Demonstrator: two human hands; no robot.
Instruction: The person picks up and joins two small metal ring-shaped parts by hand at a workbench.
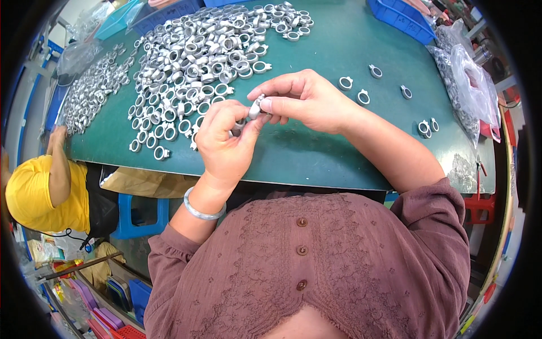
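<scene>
Table: one green table [339,152] before us.
Heap: grey metal rings [197,62], too many for us to count.
Loose rings: six [364,97] on our right.
Hands: our left hand [226,141] and right hand [302,99] together pinch one ring piece [255,107] above the table's near edge.

Ring parts [192,56]: dull grey cast metal, matt. Table mat [316,152]: smooth green, slight sheen. Bags [471,85]: clear glossy plastic. Bracelet [200,212]: polished metal. Blouse [339,265]: crinkled matt cloth.
</scene>
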